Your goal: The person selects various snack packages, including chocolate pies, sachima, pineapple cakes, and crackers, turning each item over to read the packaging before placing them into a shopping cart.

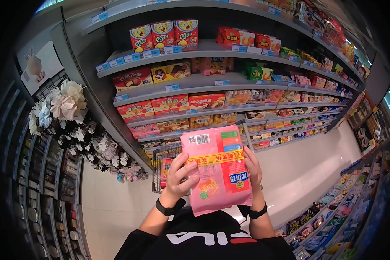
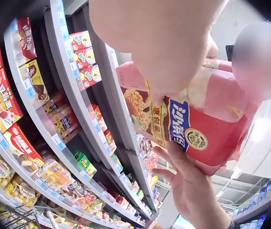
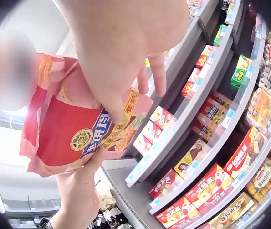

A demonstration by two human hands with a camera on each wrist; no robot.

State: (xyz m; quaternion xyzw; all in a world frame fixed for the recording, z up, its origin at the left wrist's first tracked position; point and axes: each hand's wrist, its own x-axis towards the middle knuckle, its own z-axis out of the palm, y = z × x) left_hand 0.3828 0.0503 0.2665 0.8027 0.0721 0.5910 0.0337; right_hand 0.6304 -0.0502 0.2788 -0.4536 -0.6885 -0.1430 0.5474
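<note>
A pink and red bag of sachima [image 1: 216, 173] is held up in front of the chest, its back face with a barcode turned toward the head camera. A yellow printed band [image 1: 212, 159] runs across it. The left hand [image 1: 180, 175] grips the bag's left side, several fingers lying over the pink face. At the opposite edge, the right hand [image 1: 253, 169] holds the bag, its thumb side along the red strip. The wrist views show the red front with a blue label [image 2: 178, 125] and a round emblem [image 3: 82, 139]; fingers of both hands reach round to it.
Shelves [image 1: 190, 84] of boxed snacks with price tags stretch ahead. A wire shopping cart [image 1: 156, 184] stands below the bag, holding a red package [image 1: 165, 171]. Hair accessories [image 1: 69, 104] hang at the left. Another stocked shelf [image 1: 329, 212] lines the right, beside pale floor [image 1: 307, 160].
</note>
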